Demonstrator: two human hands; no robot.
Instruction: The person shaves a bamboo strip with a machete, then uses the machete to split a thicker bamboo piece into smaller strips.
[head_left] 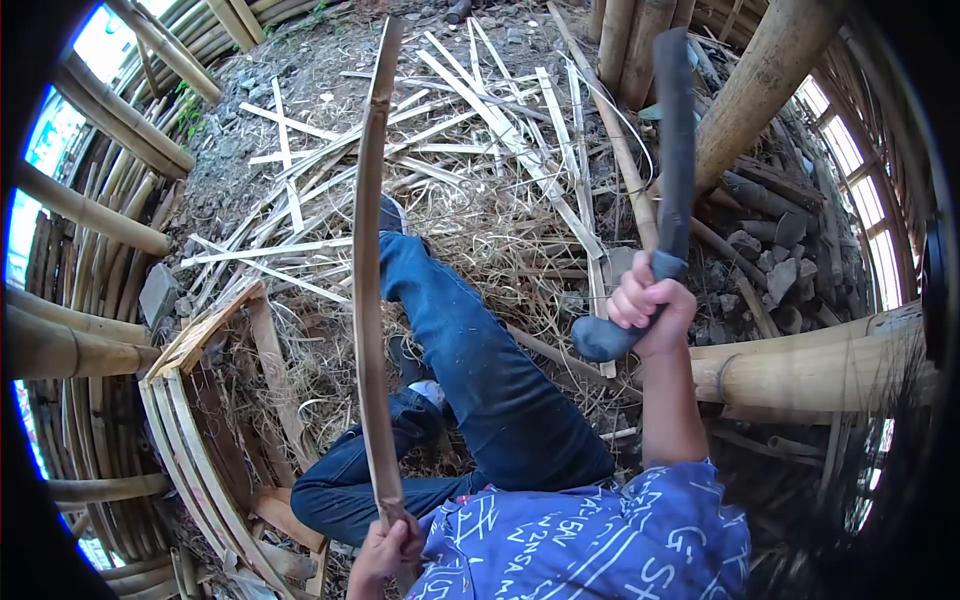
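My left hand [385, 548] is closed around the lower end of a long split bamboo strip [368, 300], which stands nearly upright and reaches to the top of the view. In my right hand [652, 305] is a machete [676, 150], gripped by its dark handle, with the broad dark blade pointing up. The blade is apart from the strip, well to its right. My legs in blue jeans are bent between the two hands, below the heap of cut bamboo strips [500, 125].
Pale shavings [480, 240] cover the ground ahead. A wooden crate [190, 430] stands at the left. Thick bamboo poles [770, 90] rise at the right, and another pole [810, 375] lies across beside my right arm. Broken stones [785, 275] lie near them.
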